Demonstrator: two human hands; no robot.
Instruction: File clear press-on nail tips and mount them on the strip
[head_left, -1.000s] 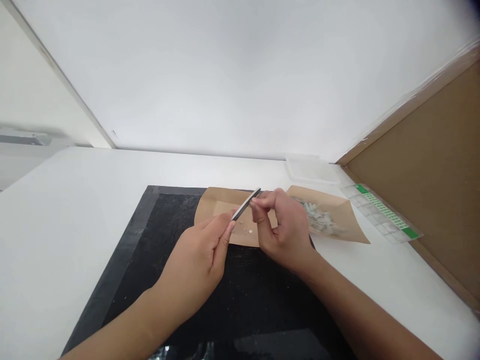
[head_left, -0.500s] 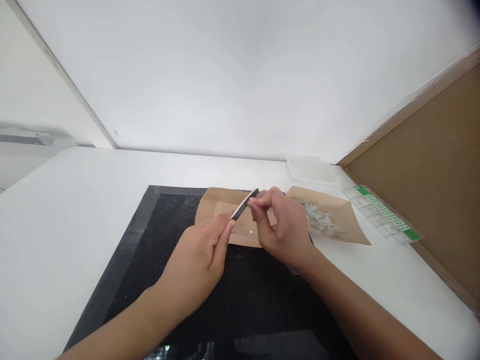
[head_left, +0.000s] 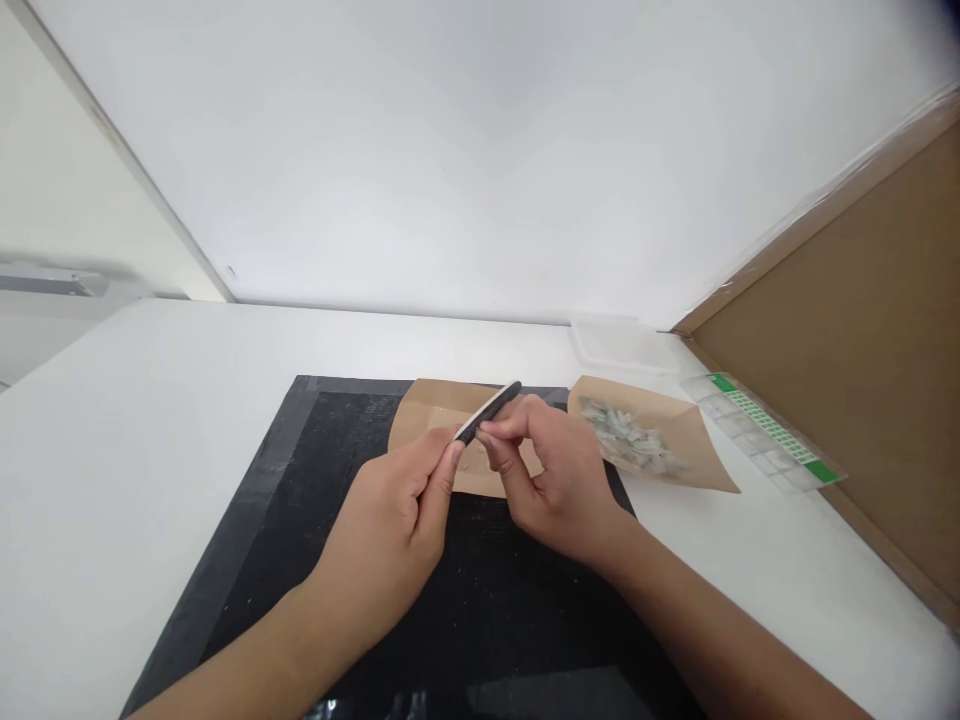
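Note:
A slim dark file with a pale edge slants up to the right over a brown paper sheet. Its lower end is pinched between the thumb and fingers of my left hand. My right hand is pinched closed beside the file's dark face; whatever lies between its fingertips is too small to make out. Small pale bits lie on the paper, partly hidden by my hands. To the right, a second brown paper bears a heap of clear and whitish small pieces.
A black mat lies under my hands on the white table. At the back right is a clear tray. A clear plastic sheet with a green strip lies beside the brown board.
My right hand has moved down and left along the file, closer to my left hand. My left hand has shifted slightly left and keeps its hold on the file.

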